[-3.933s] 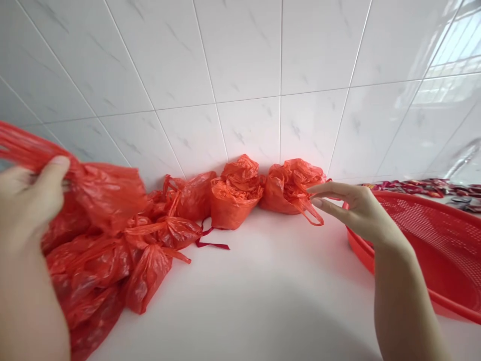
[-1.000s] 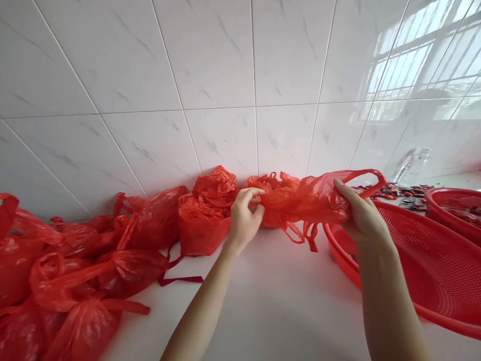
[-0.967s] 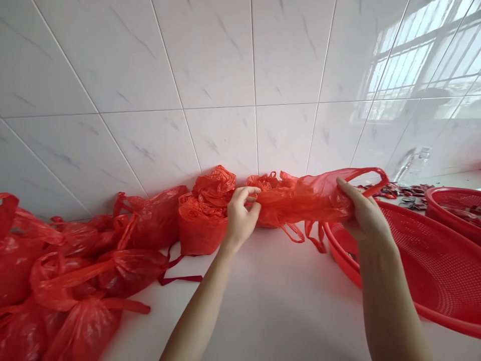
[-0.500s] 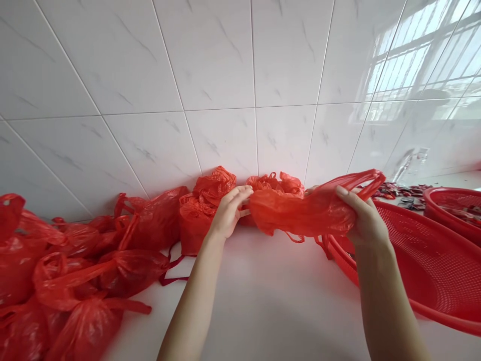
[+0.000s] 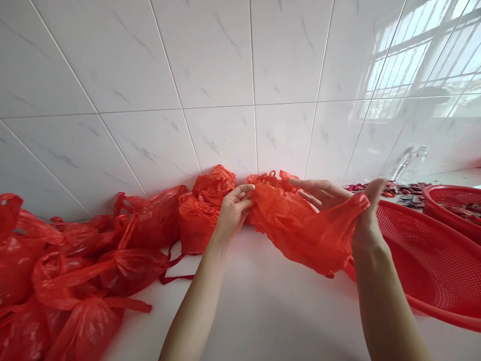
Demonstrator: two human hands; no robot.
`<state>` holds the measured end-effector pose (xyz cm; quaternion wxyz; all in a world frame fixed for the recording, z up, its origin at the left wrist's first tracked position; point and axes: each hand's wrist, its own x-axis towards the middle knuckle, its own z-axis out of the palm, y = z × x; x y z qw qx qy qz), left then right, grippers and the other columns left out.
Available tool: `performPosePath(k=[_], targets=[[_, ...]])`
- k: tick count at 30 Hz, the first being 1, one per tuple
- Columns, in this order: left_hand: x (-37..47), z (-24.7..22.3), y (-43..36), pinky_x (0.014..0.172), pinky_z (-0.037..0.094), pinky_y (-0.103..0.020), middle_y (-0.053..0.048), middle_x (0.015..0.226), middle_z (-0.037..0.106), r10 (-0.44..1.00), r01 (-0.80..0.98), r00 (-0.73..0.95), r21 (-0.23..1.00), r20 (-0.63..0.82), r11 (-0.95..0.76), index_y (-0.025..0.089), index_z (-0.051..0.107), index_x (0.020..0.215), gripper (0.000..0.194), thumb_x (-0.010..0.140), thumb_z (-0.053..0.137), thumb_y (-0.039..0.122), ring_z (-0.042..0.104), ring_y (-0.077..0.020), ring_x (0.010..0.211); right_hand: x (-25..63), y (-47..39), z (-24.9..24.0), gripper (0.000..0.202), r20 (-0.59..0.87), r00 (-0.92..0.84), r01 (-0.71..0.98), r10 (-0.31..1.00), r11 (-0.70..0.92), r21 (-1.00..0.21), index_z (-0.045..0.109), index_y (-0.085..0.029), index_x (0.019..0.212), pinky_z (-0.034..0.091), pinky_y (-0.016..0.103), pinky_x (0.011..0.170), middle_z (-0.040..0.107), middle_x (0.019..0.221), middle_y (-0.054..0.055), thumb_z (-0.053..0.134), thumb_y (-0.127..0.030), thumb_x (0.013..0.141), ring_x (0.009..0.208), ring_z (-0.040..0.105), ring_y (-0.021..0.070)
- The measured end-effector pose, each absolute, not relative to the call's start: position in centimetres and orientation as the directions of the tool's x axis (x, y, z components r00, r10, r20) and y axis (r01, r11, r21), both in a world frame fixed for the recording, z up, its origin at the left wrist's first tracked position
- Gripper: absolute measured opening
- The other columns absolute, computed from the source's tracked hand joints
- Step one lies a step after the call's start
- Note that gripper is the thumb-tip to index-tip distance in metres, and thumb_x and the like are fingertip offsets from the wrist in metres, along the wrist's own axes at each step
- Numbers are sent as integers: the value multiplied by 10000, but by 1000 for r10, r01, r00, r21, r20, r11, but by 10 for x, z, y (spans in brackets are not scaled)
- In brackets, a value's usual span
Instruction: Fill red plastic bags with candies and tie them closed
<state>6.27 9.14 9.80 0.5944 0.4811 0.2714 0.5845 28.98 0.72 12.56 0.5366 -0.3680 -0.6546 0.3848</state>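
Note:
A thin red plastic bag (image 5: 304,225) hangs in the air between my two hands above the white tabletop. My left hand (image 5: 235,205) pinches its left edge between thumb and fingers. On the other side, my right hand (image 5: 349,205) is open, fingers and thumb spread apart, with the bag's right end lying against the palm. Behind the bag, by the wall, sit a bunched red bag (image 5: 199,215) and more crumpled red bags (image 5: 270,178), partly hidden by the held one.
Several tied, filled red bags (image 5: 139,265) cover the left side. At the right stand a large red perforated basket (image 5: 432,265) and a second red basket (image 5: 451,195). Small dark packets (image 5: 402,189) lie behind them near a clear bottle (image 5: 419,155). White tiled wall (image 5: 218,75) rises behind.
My right hand has gone from gripping the bag to spread fingers. The bag has opened out wider, its right part sagging lower. My left hand still holds its edge.

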Motion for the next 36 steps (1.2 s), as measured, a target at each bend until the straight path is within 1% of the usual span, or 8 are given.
performPosePath(k=[4,8,14,19,23,26,31,36], targets=[[62,97,94,604,490,-208,41,729,658,956,-528,93,828,280,-191,188,642,666,192,537,756,103,616,-102,654,283,6,124,692,348,-141,143,927,367,-919,543,-351,1440,455,520,1097,497,1563,77,472,-769,893,1434,457,337],[61,94,97,639,502,-215,31,740,678,958,-531,19,814,286,-233,181,671,653,159,534,758,122,630,-110,679,283,15,117,884,282,-251,190,926,333,-924,435,-388,1511,525,513,1027,446,1590,105,843,-489,734,1346,544,346],[59,87,105,750,542,-278,-25,892,755,948,-388,-59,868,313,-311,183,712,675,118,561,698,160,692,-193,853,279,23,115,412,337,-68,124,939,343,-931,711,-229,1176,619,401,800,726,1165,112,762,-398,803,978,722,257],[60,85,106,910,549,-369,-78,1132,749,909,-125,-73,900,411,-417,194,738,722,136,638,631,191,663,-277,1126,277,19,118,321,359,130,106,924,347,-932,740,-193,1030,562,274,626,745,880,65,764,-394,780,775,702,190],[69,92,85,965,532,-370,-70,1145,702,749,42,-134,759,648,-649,211,755,808,141,744,637,168,641,-248,1157,275,21,117,316,351,232,152,907,323,-934,716,-179,1042,490,248,535,703,748,34,713,-402,817,638,630,154],[77,101,54,904,548,-321,-38,1017,720,591,19,80,591,803,-806,220,739,822,182,874,581,145,673,-193,1025,274,26,113,297,390,288,225,875,334,-916,710,-176,1029,407,232,482,622,621,-11,680,-392,827,538,532,124],[91,111,13,839,536,-292,-56,1078,734,462,138,716,542,524,-829,200,701,1068,278,998,432,185,686,-185,971,274,31,108,243,473,346,328,810,368,-870,708,-176,975,277,219,444,431,484,-82,653,-371,840,444,332,82],[92,113,12,601,413,-307,-35,857,701,718,633,658,350,226,-691,212,634,898,342,1048,334,280,663,-201,716,281,33,107,233,491,373,371,788,358,-857,712,-186,921,236,216,429,341,445,-96,634,-392,843,412,279,74]])
